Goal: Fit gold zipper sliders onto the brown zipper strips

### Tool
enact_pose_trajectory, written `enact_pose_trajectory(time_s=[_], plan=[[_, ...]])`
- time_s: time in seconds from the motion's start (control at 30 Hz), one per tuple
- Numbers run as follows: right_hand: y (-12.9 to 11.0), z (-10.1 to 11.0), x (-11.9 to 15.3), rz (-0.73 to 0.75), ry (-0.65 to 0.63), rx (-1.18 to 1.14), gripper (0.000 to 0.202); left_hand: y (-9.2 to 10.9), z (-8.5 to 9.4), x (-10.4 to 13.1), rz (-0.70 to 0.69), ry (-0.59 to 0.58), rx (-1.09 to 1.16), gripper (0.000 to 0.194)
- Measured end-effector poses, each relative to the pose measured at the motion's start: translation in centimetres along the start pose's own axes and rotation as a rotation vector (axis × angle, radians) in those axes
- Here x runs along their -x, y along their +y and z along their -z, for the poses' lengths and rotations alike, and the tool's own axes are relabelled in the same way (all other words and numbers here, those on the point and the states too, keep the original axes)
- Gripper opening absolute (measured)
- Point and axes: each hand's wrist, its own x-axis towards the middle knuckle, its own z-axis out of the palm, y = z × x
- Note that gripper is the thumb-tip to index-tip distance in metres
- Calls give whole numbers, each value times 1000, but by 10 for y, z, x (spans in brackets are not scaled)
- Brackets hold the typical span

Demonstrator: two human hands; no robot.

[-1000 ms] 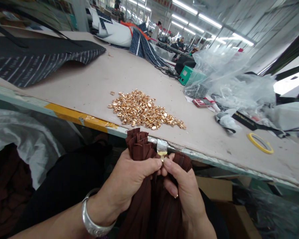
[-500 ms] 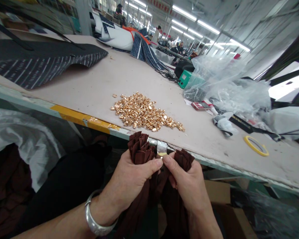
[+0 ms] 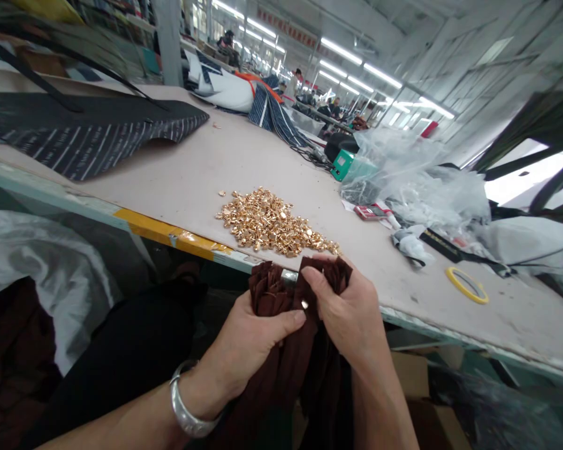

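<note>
- Cloth, white [image 3: 42,250], drapes below the counter [image 3: 169,162] at nine o'clock from the hands.
- Dark striped material [image 3: 107,140] lies on the counter at ten o'clock.
- Left hand [image 3: 244,334], silver bracelet [image 3: 187,409] on its wrist, has its fingers and thumb pinching pleated brown cloth [image 3: 272,297] by the counter's near edge.
- Gold pieces [image 3: 274,222] lie heaped on the counter between eleven and twelve o'clock.
- One small gold piece [image 3: 304,304] shows against the brown cloth, just above the left thumb's tip.
- Green box [image 3: 343,165] sits between twelve and one o'clock.
- Right hand [image 3: 354,306] has its fingers and thumb gripping the brown cloth's right-hand bundle.
- Yellow ring [image 3: 473,299] lies at three o'clock.
</note>
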Motion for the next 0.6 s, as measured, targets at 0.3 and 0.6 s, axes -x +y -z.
enact_pose_trajectory(time_s=[0.3, 0.6], plan=[[8, 15, 5, -52, -356, -209, 30, 7, 7, 7, -40, -85, -218, 28], [6, 20, 23, -207, -451, -489, 31, 14, 7, 18, -36, -330, -280, 20]])
